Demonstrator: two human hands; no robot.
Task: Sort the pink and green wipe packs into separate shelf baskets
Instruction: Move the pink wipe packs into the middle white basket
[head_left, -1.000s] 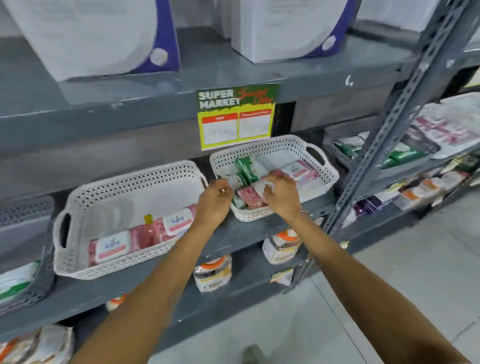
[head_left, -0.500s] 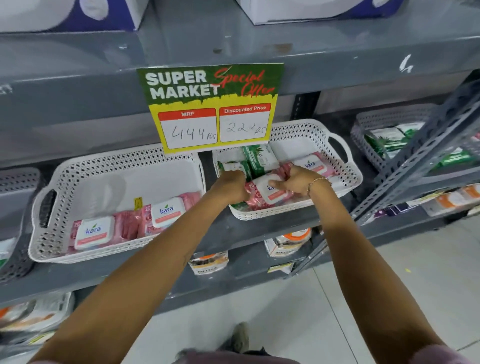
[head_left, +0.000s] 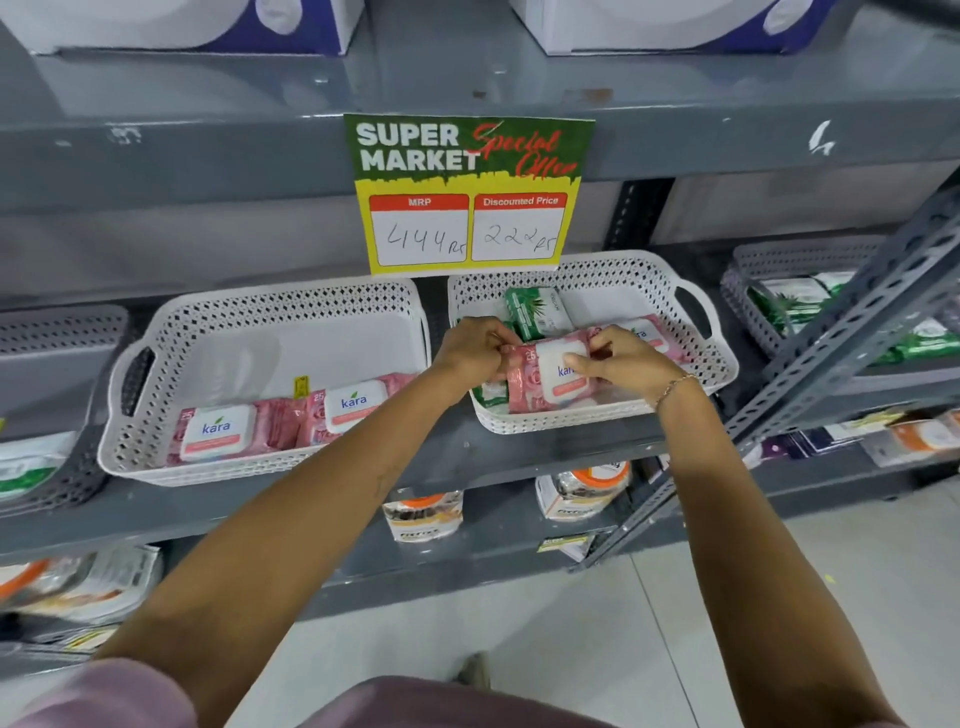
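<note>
Two white perforated baskets stand side by side on the grey shelf. The left basket (head_left: 156, 332) holds two pink wipe packs (head_left: 223, 431) along its front wall. The right basket (head_left: 691, 306) holds a mix: a green wipe pack (head_left: 535, 312) at the back, another green pack (head_left: 488, 392) at the front left, and pink ones. My left hand (head_left: 475, 351) and my right hand (head_left: 618, 366) both grip one pink wipe pack (head_left: 550, 382), lifted just above the right basket's front part. A further pink pack (head_left: 654, 335) lies behind my right hand.
A yellow and green price sign (head_left: 467, 192) hangs from the upper shelf's edge over the gap between the baskets. A grey basket (head_left: 748, 265) with green packs sits to the right, behind a slanted metal brace (head_left: 841, 338). Another grey basket (head_left: 62, 332) is at the left. Jars stand on the shelf below.
The view has come closer to the shelf. Both hands have closed on the pink pack and raised it slightly out of the right basket's pile.
</note>
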